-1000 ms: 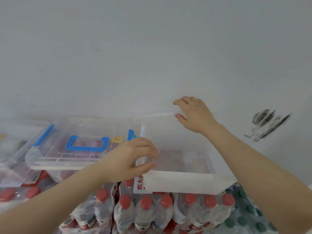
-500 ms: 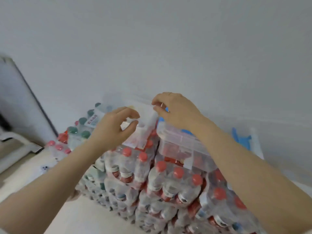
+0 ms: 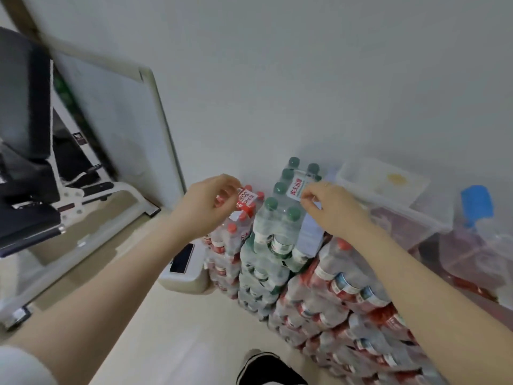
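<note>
Pinching the white carry strap (image 3: 294, 190) between thumb and forefinger of the right grip (image 3: 333, 212), atop the green-capped pack (image 3: 274, 232) standing on the bottle stack (image 3: 347, 295) by the wall (image 3: 305, 93). Curling the left grip (image 3: 208, 207) beside the red-capped pack (image 3: 236, 237), not showing whether holding anything. Probably handling heavy, with slippery, yielding film; best taking the strap at its middle and supporting from underneath.
</note>
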`<action>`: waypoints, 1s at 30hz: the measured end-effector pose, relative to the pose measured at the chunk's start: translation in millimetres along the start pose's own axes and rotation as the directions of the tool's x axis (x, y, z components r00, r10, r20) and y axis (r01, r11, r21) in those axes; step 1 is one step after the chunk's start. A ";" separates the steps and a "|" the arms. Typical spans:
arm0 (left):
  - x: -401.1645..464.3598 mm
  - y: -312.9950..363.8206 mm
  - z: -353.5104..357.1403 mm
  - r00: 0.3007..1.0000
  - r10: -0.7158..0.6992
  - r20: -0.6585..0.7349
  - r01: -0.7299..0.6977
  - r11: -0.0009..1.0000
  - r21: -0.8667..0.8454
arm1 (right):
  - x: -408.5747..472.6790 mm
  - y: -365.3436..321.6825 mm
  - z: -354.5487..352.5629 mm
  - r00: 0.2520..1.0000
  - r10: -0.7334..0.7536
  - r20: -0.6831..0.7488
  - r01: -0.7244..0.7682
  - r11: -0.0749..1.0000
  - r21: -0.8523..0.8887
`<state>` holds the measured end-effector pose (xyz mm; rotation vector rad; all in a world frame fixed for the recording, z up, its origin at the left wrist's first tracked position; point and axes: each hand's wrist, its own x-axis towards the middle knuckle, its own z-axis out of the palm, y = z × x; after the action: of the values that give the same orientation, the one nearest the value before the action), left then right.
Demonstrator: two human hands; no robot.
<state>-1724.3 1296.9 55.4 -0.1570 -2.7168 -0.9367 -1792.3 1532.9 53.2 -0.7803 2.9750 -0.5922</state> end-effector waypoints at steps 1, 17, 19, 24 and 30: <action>6.0 -7.4 1.5 1.000 0.009 0.016 -0.009 1.000 -0.007 | 6.3 1.3 7.4 0.999 0.039 0.021 -0.038 0.999 -0.017; 172.9 -69.3 47.3 0.869 0.310 0.386 -0.247 0.947 -0.206 | 110.2 25.6 71.3 0.707 0.704 -0.060 -0.706 0.701 -0.098; 185.5 -71.0 59.5 0.832 0.351 0.429 -0.273 0.933 -0.233 | 120.7 27.2 79.9 0.652 0.755 -0.072 -0.754 0.635 -0.171; 210.2 -76.7 78.9 0.744 0.428 0.513 -0.299 0.900 -0.317 | 132.2 26.2 88.2 0.483 0.862 -0.151 -0.873 0.462 -0.157; 223.2 -87.7 87.2 0.616 0.489 0.618 -0.295 0.870 -0.394 | 135.8 19.3 78.4 0.456 0.867 -0.202 -0.880 0.405 -0.247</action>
<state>-1973.2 1285.5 0.3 -1.3941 -2.9392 -1.2657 -1912.2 1456.0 -15.0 0.8851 2.9249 -0.0264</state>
